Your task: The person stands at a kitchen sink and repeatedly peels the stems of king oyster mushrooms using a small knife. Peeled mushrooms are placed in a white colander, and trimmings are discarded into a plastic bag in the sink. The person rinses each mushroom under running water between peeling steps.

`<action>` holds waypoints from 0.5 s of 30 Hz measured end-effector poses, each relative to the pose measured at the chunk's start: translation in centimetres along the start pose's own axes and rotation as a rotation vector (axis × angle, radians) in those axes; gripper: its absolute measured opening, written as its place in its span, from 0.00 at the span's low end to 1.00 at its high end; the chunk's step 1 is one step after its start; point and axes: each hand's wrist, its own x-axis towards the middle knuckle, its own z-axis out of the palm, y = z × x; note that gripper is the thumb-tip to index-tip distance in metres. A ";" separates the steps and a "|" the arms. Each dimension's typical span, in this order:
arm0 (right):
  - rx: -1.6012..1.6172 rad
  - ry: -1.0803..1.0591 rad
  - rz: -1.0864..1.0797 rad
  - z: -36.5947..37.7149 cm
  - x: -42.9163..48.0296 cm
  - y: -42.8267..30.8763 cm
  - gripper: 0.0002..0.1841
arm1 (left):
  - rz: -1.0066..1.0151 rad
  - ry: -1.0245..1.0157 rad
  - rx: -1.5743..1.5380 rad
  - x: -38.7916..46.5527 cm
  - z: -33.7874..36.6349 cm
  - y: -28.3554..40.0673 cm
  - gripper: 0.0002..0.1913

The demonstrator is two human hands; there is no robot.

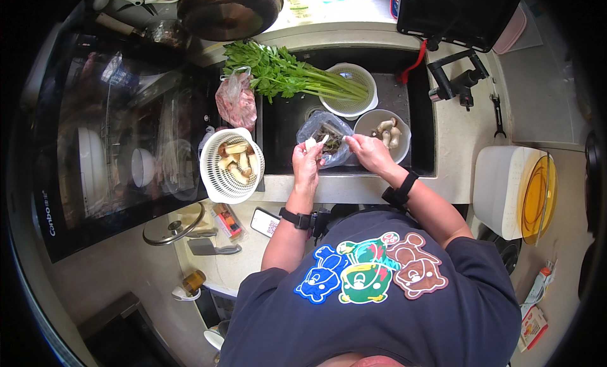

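Note:
My left hand [307,160] pinches a small pale piece, likely mushroom, over a translucent plastic bag [289,137] holding dark scraps. My right hand [372,151] grips what looks like a thin tool at the bag's right side; its kind is unclear. Whole mushrooms [391,133] lie in a pale bowl [404,153] just beyond my right hand. At the left, a white colander [213,187] holds brown-capped mushrooms [239,160]. Leafy celery [289,75] rests with its stalks on another white colander [372,77] in the dark sink [400,101].
Bagged raw meat [236,101] lies beside the sink's left edge. A black faucet [457,82] stands at right, near a wrench [497,115]. A cleaver [213,247], a glass lid [174,227] and a phone [263,222] lie on the lower-left counter.

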 end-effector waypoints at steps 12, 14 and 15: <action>-0.083 0.099 -0.246 0.0 -0.9 -0.4 0.21 | -0.320 -0.213 -0.291 -0.2 -1.5 0.3 0.16; -0.097 0.133 -0.352 0.1 -1.1 -0.8 0.19 | -0.307 -0.250 -0.331 -0.5 -1.3 0.5 0.17; -0.124 0.138 -0.369 0.2 -1.2 -1.1 0.19 | -0.305 -0.256 -0.348 -0.6 -1.2 0.6 0.17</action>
